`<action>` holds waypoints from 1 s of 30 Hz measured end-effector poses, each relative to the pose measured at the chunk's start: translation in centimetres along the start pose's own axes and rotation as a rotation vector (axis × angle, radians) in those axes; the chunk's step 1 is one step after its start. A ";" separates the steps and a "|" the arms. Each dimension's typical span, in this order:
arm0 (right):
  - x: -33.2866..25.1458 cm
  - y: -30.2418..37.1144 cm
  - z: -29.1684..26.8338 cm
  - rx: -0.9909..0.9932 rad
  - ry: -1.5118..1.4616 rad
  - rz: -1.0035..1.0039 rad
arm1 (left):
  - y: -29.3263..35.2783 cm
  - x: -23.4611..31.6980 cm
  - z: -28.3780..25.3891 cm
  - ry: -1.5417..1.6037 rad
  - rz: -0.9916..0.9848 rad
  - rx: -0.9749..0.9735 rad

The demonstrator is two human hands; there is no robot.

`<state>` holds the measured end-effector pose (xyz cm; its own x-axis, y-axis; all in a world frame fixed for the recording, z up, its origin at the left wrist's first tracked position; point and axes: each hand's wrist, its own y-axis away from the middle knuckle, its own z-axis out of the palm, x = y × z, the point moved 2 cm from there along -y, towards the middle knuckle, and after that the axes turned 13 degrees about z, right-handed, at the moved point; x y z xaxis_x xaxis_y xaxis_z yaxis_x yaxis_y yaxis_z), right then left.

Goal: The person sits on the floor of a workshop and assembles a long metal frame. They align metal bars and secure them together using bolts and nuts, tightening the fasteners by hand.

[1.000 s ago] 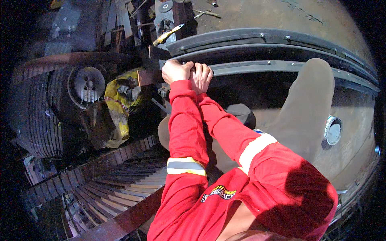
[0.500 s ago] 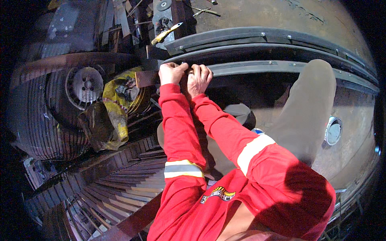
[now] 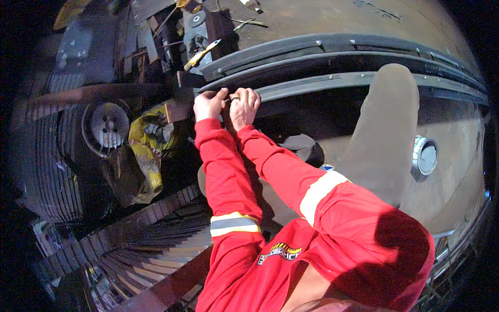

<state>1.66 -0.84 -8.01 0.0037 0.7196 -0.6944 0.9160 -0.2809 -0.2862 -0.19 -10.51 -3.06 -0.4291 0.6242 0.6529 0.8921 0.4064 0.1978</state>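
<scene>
My left hand (image 3: 210,105) is closed at the left ends of several long, dark, curved strips, its thumb and fingertips pressed together. What it pinches is hidden. Right beside it, my right hand (image 3: 243,108) has its fingers curled over the end of the nearest strip (image 3: 312,82), a ring showing on one finger. A farther strip (image 3: 291,48) lies behind, with small bolts along its face. Just beyond my hands, a paintbrush (image 3: 202,54) with a yellowish handle rests near the strip ends.
An open metal can (image 3: 427,157) stands at the right, past my bent knee (image 3: 392,99). To the left are a crumpled yellow bag (image 3: 145,148), a round metal disc with holes (image 3: 109,126) and dark ribbed metal. Farther back lies a grinding disc (image 3: 196,20). Metal slats (image 3: 150,265) fan out at lower left.
The view has shifted a little, so the strips, brush and hands sit farther left. Both hands stay closed at the strip ends, with the fingers slightly rearranged.
</scene>
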 end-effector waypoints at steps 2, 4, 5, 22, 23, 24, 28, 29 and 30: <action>-0.3 0.1 -0.5 -0.039 -0.095 0.014 | 0.2 -0.6 0.0 0.122 -0.028 -0.063; -0.2 0.0 -0.9 -0.043 -0.066 0.008 | 0.6 0.7 -0.3 0.165 -0.003 -0.102; -0.1 0.1 -0.9 -0.048 -0.043 0.005 | 0.7 0.8 -0.2 0.197 -0.052 -0.115; -0.3 -0.3 0.0 -0.074 0.122 0.047 | 0.5 0.3 0.1 -0.065 0.054 -0.104; -0.5 -0.6 0.0 -0.045 0.126 0.048 | 0.4 0.3 0.2 0.062 0.012 -0.158; -0.5 -0.5 -0.2 -0.089 0.139 0.041 | 0.3 0.2 0.2 0.061 0.016 -0.186; -0.6 -0.6 -1.3 -0.159 0.005 0.063 | -0.3 -0.7 0.4 0.098 0.027 -0.148; -0.6 -0.7 -1.6 -0.140 -0.043 0.073 | -0.4 -0.8 0.5 0.087 0.029 -0.126; -0.5 -0.5 -2.1 -0.170 -0.087 0.086 | -0.2 -1.1 0.7 0.056 0.006 -0.080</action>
<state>1.99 0.23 -6.11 0.0567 0.6384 -0.7676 0.9684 -0.2222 -0.1132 0.01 -10.80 -4.32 -0.4173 0.5874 0.6934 0.9039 0.3471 0.2499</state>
